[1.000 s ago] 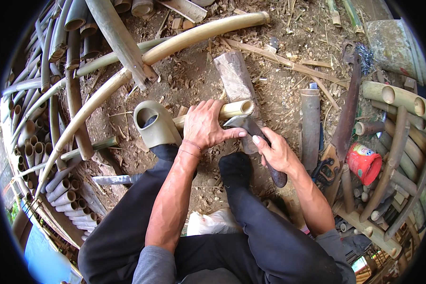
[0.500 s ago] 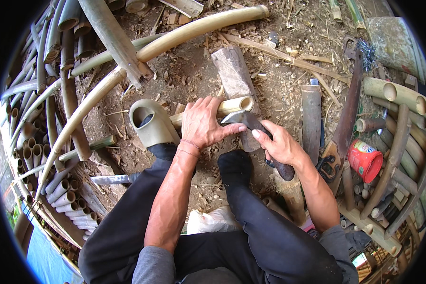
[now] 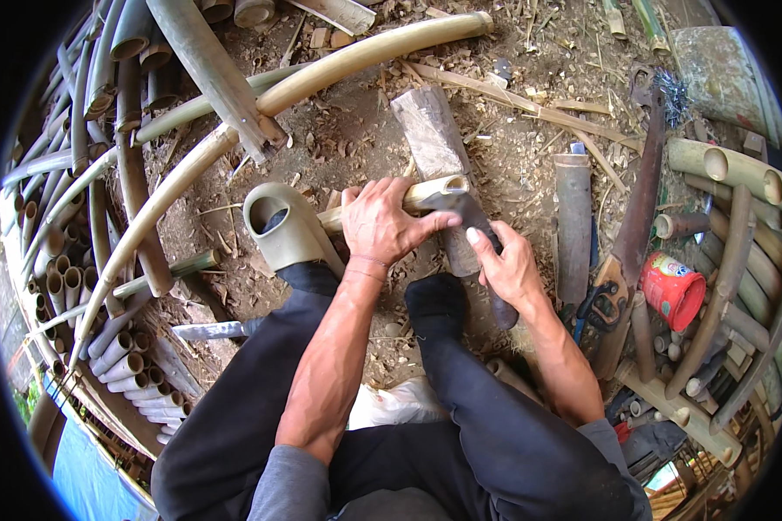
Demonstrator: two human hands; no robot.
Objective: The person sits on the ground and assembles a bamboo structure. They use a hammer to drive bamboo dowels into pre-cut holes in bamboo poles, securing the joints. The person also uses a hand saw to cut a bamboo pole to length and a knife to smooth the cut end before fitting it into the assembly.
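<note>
My left hand (image 3: 379, 219) wraps over a short pale bamboo tube (image 3: 434, 191) whose open end faces right. Its thumb stretches out against the blade of a dark knife (image 3: 462, 213), which lies against the tube near that end. The knife's handle is gripped in my right hand (image 3: 510, 267), thumb along the top. Under the tube's right end lies a weathered wood block (image 3: 428, 130). Left of the tube, a tan hollow piece (image 3: 291, 247) with an oval opening sits at my left foot; dark cloth shows inside it.
A long curved bamboo pole (image 3: 178, 178) and stacked bamboo tubes (image 3: 130, 365) fill the left. At right are a handsaw (image 3: 639, 208), a red tub (image 3: 672, 291) and a grey bamboo length (image 3: 573, 226). Another blade (image 3: 208, 331) lies beside my left leg. Shavings cover the dirt floor.
My right hand and the knife have shifted slightly, and the handle now points more steeply down. The left thumb has moved a little to the right along the blade. The view has shifted slightly.
</note>
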